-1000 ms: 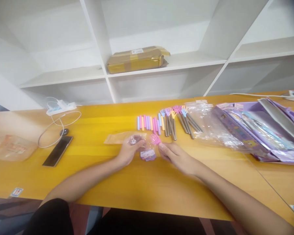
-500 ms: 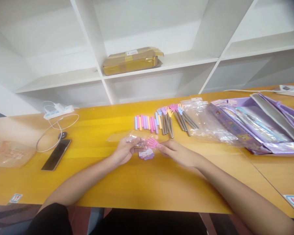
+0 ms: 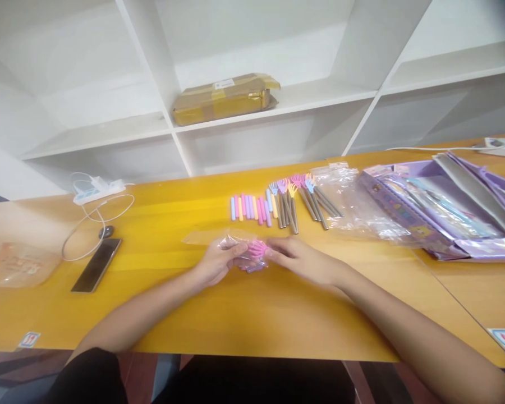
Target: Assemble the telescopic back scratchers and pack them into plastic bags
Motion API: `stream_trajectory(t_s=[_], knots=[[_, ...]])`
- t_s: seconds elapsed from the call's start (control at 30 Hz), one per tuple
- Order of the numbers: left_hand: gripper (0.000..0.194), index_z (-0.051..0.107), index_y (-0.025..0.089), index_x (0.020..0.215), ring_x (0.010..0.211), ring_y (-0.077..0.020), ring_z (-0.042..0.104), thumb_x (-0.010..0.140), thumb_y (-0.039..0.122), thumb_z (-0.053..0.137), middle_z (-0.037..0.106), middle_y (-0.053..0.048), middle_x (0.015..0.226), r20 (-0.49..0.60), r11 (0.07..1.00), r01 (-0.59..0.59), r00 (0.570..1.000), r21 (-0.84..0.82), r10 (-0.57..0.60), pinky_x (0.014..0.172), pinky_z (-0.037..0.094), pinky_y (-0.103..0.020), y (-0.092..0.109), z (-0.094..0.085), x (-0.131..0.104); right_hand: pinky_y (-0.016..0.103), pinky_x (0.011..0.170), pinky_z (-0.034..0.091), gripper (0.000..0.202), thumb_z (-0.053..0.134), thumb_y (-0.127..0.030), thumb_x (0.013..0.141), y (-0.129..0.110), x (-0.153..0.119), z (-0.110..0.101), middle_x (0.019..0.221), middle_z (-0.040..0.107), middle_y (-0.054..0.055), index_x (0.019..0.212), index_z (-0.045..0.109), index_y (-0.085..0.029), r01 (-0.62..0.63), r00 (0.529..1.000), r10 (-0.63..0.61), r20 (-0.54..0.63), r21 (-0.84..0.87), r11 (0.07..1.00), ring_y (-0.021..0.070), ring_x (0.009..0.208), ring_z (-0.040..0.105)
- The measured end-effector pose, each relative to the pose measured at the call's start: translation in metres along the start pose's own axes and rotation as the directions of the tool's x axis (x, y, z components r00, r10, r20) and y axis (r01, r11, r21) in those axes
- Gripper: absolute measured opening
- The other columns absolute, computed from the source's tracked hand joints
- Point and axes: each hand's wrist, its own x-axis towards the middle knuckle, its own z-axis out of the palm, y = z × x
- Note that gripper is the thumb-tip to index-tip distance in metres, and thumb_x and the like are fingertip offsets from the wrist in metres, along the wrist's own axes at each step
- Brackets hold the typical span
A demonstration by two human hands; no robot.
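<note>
My left hand (image 3: 219,260) is closed on a clear plastic bag (image 3: 231,240), pinching it near its opening. In my right hand (image 3: 297,257) is a pink hand-shaped back scratcher head (image 3: 258,248), its claws pointing left at the bag; the fingers are closed on its right end. Whether the claws are inside the bag or only against it is hard to tell. A small purple printed packet (image 3: 256,268) lies just below, mostly hidden by the bag. Beyond my hands are several pastel handle sleeves (image 3: 252,209) in a row and several back scratchers (image 3: 289,205) with metal rods.
Empty clear bags (image 3: 349,207) lie beside the back scratchers. A purple box (image 3: 441,249) with packaged items sits at the right. At the left are a phone (image 3: 96,266), a black mouse (image 3: 106,232), a power strip (image 3: 99,191) and an orange-printed bag (image 3: 21,264). A taped parcel (image 3: 223,101) rests on the shelf.
The pink head has moved slightly left, closer to my left hand and against the bag. The bag now covers more of the purple packet. The view has shifted slightly.
</note>
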Motion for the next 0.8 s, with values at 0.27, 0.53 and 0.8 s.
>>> stream_trajectory(t_s=[0.27, 0.53, 0.8], knots=[[0.043, 0.085, 0.009, 0.095, 0.093, -0.0277, 0.079, 0.079, 0.048, 0.092, 0.082, -0.018, 0.105, -0.030, 1.000, 0.007, 1.000, -0.002, -0.007, 0.087, 0.066, -0.040, -0.001, 0.003, 0.001, 0.042, 0.098, 0.055, 0.053, 0.052, -0.060, 0.105, 0.007, 0.000, 0.007, 0.123, 0.072, 0.012, 0.141, 0.058, -0.022, -0.032, 0.999, 0.033, -0.042, 0.018, 0.999, 0.0263, 0.106, 0.069], [0.043, 0.083, 0.011, 0.111, 0.097, -0.0274, 0.079, 0.082, 0.043, 0.091, 0.081, -0.018, 0.111, 0.013, 0.998, -0.009, 1.000, 0.061, 0.009, 0.095, 0.063, -0.044, -0.022, 0.007, -0.002, 0.042, 0.094, 0.057, 0.062, 0.048, -0.063, 0.106, 0.011, 0.003, 0.023, 0.111, 0.072, 0.011, 0.150, 0.048, -0.019, -0.089, 0.981, 0.088, -0.171, 0.007, 0.996, 0.0255, 0.098, 0.070], [0.042, 0.083, 0.012, 0.101, 0.088, -0.0248, 0.079, 0.085, 0.051, 0.086, 0.082, -0.015, 0.097, 0.083, 0.986, 0.015, 0.996, 0.165, -0.029, 0.089, 0.064, -0.039, -0.029, 0.012, -0.005, 0.045, 0.096, 0.056, 0.073, 0.042, -0.062, 0.109, 0.006, -0.002, 0.036, 0.119, 0.068, 0.013, 0.167, 0.023, -0.021, -0.121, 0.981, 0.117, -0.154, -0.017, 0.993, 0.0254, 0.100, 0.069]])
